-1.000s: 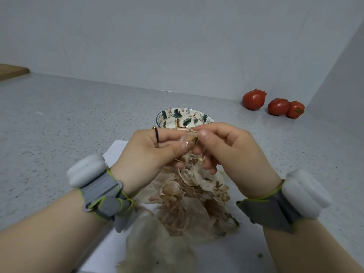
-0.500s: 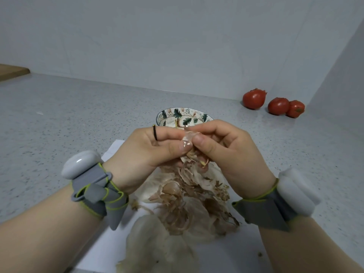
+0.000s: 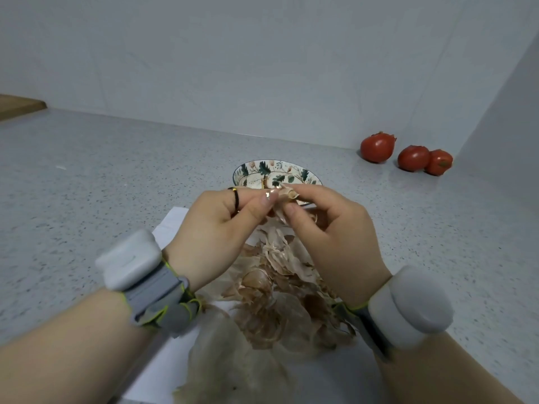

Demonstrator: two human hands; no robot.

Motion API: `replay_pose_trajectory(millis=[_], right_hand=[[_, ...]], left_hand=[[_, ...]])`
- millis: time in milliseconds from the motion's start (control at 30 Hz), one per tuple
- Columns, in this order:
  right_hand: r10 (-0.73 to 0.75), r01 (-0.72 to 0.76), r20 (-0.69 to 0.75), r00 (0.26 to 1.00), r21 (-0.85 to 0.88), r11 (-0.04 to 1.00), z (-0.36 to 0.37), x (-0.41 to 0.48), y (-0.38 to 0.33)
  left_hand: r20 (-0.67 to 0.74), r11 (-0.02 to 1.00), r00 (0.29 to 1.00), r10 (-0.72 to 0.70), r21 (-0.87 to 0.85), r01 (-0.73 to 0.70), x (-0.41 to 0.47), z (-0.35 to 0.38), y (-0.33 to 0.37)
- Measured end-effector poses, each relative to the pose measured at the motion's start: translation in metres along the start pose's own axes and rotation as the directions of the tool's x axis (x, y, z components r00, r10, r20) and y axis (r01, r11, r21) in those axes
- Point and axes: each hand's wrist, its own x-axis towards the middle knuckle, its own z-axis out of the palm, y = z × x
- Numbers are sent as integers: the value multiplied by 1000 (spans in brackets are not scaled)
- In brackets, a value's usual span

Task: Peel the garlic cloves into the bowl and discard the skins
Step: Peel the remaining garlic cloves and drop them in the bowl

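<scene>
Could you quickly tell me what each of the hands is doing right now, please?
Left hand: closed, pinching the garlic clove.
Right hand: closed, pinching the same garlic clove.

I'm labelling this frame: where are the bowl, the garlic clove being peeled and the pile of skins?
bowl [image 3: 264, 170]: head view, patterned inner wall.
garlic clove [image 3: 288, 195]: head view, curled skin at its exposed end.
pile of skins [image 3: 280, 304]: head view, middle of the heap.
</scene>
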Motion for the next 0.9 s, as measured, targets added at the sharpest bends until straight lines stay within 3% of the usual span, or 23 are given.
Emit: replay_pose_trajectory(millis=[133,300,600,767,900], right_hand=[[-112,116,44,993,-88,989,3,-1,1],[-183,189,48,982,-201,961,1,1,4],[-292,303,100,951,-486,820,4,0,1],[-293,297,86,952,-489,820,9,-1,-2],[-229,226,41,973,-386,894,6,-3,-4]], left_hand=[[-70,990,993,-99,-108,91,3,-2,-2],[-47,976,987,-155,-164,146,4,-2,-3],[-6,987,995,-103,122,103,1,-1,-3],[-22,981,995,-97,168,99,1,1,-4],[-33,984,998,-52,171,57,1,0,-2]])
